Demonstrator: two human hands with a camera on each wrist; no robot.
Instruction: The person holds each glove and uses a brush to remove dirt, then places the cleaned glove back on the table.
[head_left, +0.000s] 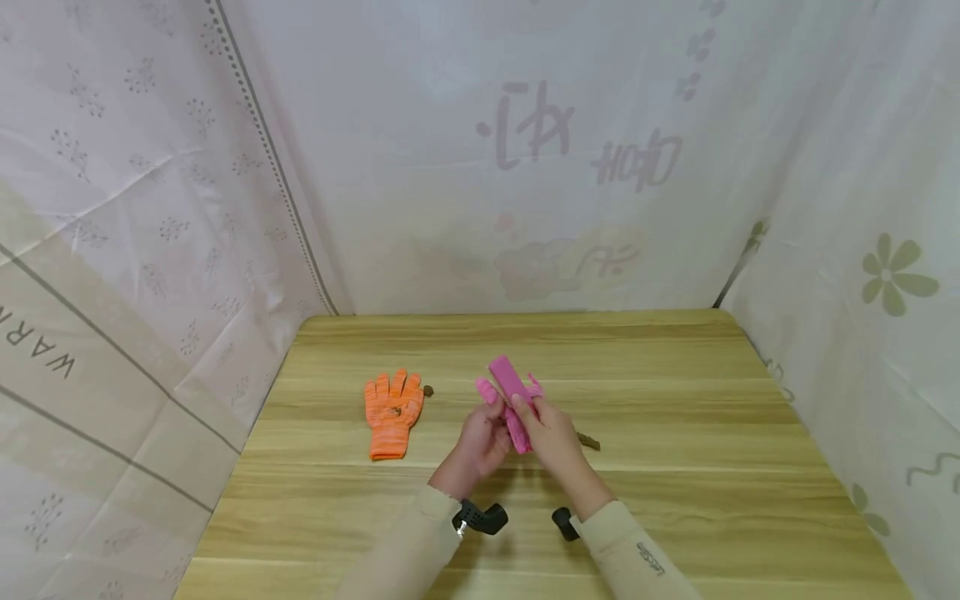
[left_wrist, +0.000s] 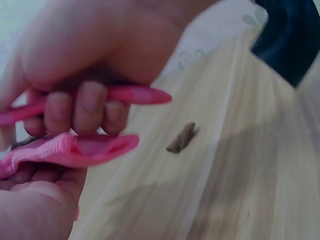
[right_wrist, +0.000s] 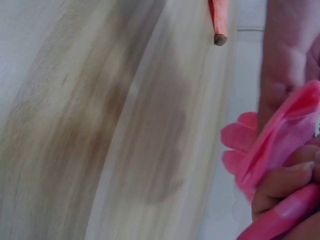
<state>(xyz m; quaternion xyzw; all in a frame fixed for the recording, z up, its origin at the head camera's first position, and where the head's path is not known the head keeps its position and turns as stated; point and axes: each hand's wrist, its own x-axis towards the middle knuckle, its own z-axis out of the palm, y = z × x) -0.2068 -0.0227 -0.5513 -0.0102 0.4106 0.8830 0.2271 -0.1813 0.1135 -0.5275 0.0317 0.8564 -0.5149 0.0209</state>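
In the head view a long, flat pink tool (head_left: 506,375) with a straight far end slants upward from my right hand (head_left: 553,437), which grips it with the thumb along its top. My left hand (head_left: 480,442) holds a pink knitted glove (head_left: 517,433) just beneath the tool. The left wrist view shows the tool's rounded handle end (left_wrist: 150,95) coming out past my curled right fingers (left_wrist: 90,107), above the glove's open cuff (left_wrist: 100,150). Rounded pink fingers of the glove (right_wrist: 240,132) stick out in the right wrist view. The tool's underside is mostly hidden.
An orange knitted glove (head_left: 393,417) with a brown smear lies flat to the left, with a small brown lump (head_left: 428,391) beside it. Right of my hands lies a twisted brown piece (head_left: 589,442). Patterned curtains (head_left: 525,208) enclose the wooden table (head_left: 675,400).
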